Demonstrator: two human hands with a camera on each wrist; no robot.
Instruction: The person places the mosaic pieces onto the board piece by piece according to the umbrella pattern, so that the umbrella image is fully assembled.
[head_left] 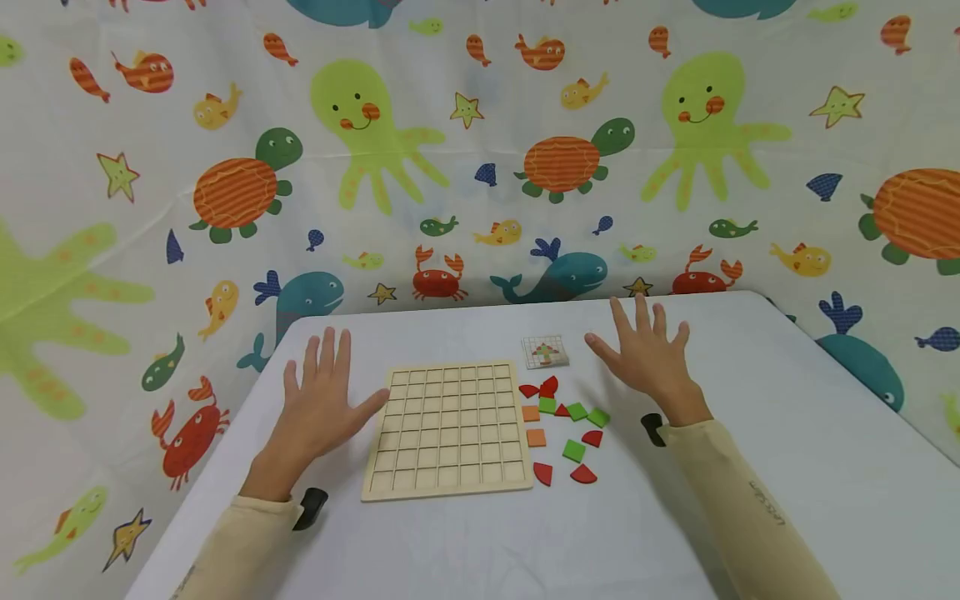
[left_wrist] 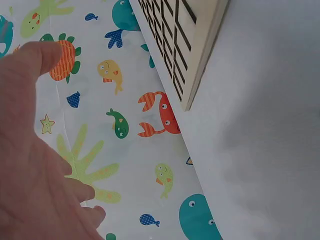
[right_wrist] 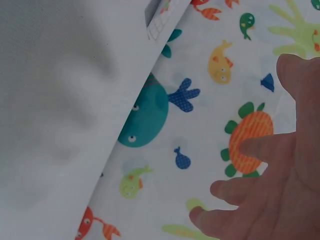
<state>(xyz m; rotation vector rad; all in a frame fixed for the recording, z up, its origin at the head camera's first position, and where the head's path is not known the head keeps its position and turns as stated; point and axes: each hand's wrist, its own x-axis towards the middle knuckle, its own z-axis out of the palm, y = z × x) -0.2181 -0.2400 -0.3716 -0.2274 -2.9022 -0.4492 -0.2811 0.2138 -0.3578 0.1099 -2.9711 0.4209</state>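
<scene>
My left hand is held over the table's left side with fingers spread, its thumb near the left edge of a wooden grid board. The left wrist view shows that hand holding nothing, with a corner of the board beyond it. On the right, my right hand is likewise spread and holds nothing. Left of it lies a small stack of pattern cards. Between board and right hand are scattered flat pieces: green squares, orange squares and red quarter-circles.
A white table carries everything. Behind it and along its left side hangs a white cloth printed with sea animals. Dark bands sit at both sleeve cuffs.
</scene>
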